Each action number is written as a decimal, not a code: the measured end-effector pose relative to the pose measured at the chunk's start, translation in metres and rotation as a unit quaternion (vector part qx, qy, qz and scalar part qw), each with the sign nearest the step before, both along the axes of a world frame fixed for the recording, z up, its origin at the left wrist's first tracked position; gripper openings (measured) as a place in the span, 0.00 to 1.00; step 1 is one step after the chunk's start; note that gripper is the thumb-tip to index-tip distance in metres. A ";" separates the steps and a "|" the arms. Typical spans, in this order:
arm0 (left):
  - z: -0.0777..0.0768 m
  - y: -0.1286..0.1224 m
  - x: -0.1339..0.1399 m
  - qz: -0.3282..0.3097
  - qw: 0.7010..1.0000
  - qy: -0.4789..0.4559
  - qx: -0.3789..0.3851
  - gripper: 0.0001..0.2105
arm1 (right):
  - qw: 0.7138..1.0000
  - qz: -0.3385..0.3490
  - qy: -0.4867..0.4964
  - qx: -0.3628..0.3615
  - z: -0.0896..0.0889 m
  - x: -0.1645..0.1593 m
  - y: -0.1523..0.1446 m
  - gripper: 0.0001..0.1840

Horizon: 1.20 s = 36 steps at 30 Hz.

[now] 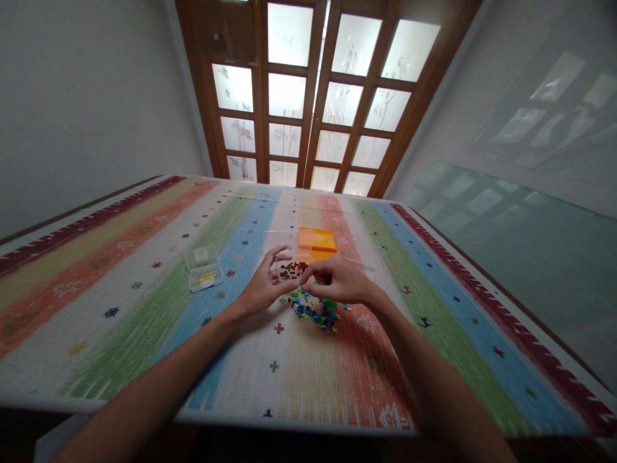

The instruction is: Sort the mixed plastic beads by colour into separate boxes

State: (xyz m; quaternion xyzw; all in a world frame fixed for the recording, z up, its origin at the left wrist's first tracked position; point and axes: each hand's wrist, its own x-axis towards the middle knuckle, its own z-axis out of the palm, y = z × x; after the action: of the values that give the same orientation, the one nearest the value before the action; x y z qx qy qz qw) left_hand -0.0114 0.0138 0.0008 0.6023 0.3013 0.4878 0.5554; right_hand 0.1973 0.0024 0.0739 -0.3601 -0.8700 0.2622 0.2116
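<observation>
My left hand (264,283) is beside a clear plastic box, its index finger stretched forward and its thumb pointing right, apart from each other. My right hand (340,281) is bent inward, thumb and index finger pinched together close to the left thumb tip. Whatever sits in that pinch is too small to make out. Brown toy bricks (293,270) fill the clear box just beyond the fingers. Below the hands lies a cluster of small blue, green and tan bricks (315,316), partly covered by the right hand.
An orange tray (319,240) lies behind the box of brown bricks, with clear plastic lids or boxes around it. To the left, a small open clear case (203,269) contains yellow pieces. A striped cloth (274,386) covers the table. Glazed wooden doors (308,96) stand beyond.
</observation>
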 end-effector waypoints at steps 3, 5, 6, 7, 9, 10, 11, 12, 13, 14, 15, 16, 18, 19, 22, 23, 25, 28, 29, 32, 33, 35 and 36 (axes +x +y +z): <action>0.000 0.006 -0.006 0.033 0.999 0.005 0.008 0.39 | 0.996 0.033 -0.077 0.023 -0.003 -0.011 -0.006 0.08; -0.001 0.010 -0.008 0.050 0.999 0.013 0.009 0.39 | 0.987 0.031 -0.144 0.063 -0.010 -0.020 -0.007 0.09; -0.001 0.011 -0.009 0.056 0.998 0.017 0.010 0.39 | 0.981 0.015 -0.174 0.082 -0.014 -0.025 -0.008 0.09; -0.002 0.012 -0.010 0.060 0.998 0.020 0.011 0.39 | 0.975 0.000 -0.201 0.092 -0.018 -0.029 -0.009 0.10; -0.002 0.013 -0.011 0.063 0.998 0.020 0.014 0.39 | 0.965 -0.024 -0.242 0.097 -0.026 -0.035 -0.010 0.12; -0.002 0.013 -0.011 0.062 0.998 0.018 0.015 0.39 | 0.961 -0.031 -0.256 0.099 -0.030 -0.038 -0.010 0.13; -0.003 0.013 -0.011 0.060 0.998 0.016 0.015 0.39 | 0.958 -0.036 -0.267 0.101 -0.033 -0.040 -0.011 0.14; -0.003 0.013 -0.010 0.059 0.998 0.014 0.014 0.39 | 0.955 -0.039 -0.274 0.106 -0.036 -0.041 -0.011 0.14; -0.003 0.013 -0.010 0.057 0.998 0.013 0.011 0.39 | 0.953 -0.043 -0.278 0.112 -0.038 -0.042 -0.012 0.15; -0.003 0.013 -0.010 0.056 0.998 0.011 0.008 0.39 | 0.952 -0.046 -0.280 0.118 -0.040 -0.043 -0.012 0.15; -0.003 0.013 -0.009 0.055 0.998 0.009 0.006 0.39 | 0.951 -0.047 -0.280 0.123 -0.042 -0.043 -0.012 0.14; -0.003 0.013 -0.009 0.054 0.998 0.008 0.004 0.39 | 0.951 -0.047 -0.280 0.125 -0.043 -0.043 -0.012 0.14; -0.003 0.012 -0.009 0.052 0.999 0.005 0.006 0.39 | 0.950 -0.048 -0.281 0.126 -0.044 -0.044 -0.013 0.14; -0.003 0.012 -0.009 0.051 0.999 0.005 0.008 0.39 | 0.950 -0.050 -0.281 0.125 -0.044 -0.045 -0.014 0.15; -0.004 0.012 -0.010 0.049 0.999 0.008 0.018 0.39 | 0.953 -0.060 -0.275 0.110 -0.044 -0.047 -0.016 0.15; -0.004 0.012 -0.010 0.048 0.999 0.009 0.021 0.39 | 0.955 -0.061 -0.272 0.103 -0.044 -0.047 -0.016 0.14; -0.004 0.012 -0.010 0.048 0.999 0.009 0.024 0.38 | 0.958 -0.055 -0.265 0.093 -0.045 -0.047 -0.016 0.13; -0.004 0.011 -0.009 0.044 0.999 0.007 0.024 0.38 | 0.971 -0.021 -0.222 0.087 -0.042 -0.043 -0.013 0.10; -0.003 0.011 -0.008 0.042 0.999 0.006 0.023 0.38 | 0.977 -0.006 -0.198 0.083 -0.039 -0.040 -0.013 0.09; 0.000 0.008 -0.007 0.030 0.999 0.003 0.016 0.38 | 0.992 0.018 -0.120 0.047 -0.023 -0.029 -0.011 0.07; 0.001 0.007 -0.006 0.027 1.000 0.003 0.011 0.38 | 0.995 0.012 -0.097 0.031 -0.017 -0.025 -0.011 0.07; 0.002 0.004 -0.004 0.019 1.000 0.002 0.002 0.39 | 0.998 -0.014 -0.059 0.015 -0.005 -0.016 -0.010 0.07; 0.003 0.002 -0.003 0.014 1.000 0.002 -0.003 0.39 | 0.999 -0.025 -0.044 0.013 0.000 -0.012 -0.008 0.07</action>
State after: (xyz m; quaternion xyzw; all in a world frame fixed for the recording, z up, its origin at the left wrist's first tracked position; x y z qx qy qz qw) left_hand -0.0145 0.0159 0.0035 0.5974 0.3117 0.4936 0.5499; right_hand 0.1853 -0.0059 0.0744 -0.3902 -0.8726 0.2291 0.1840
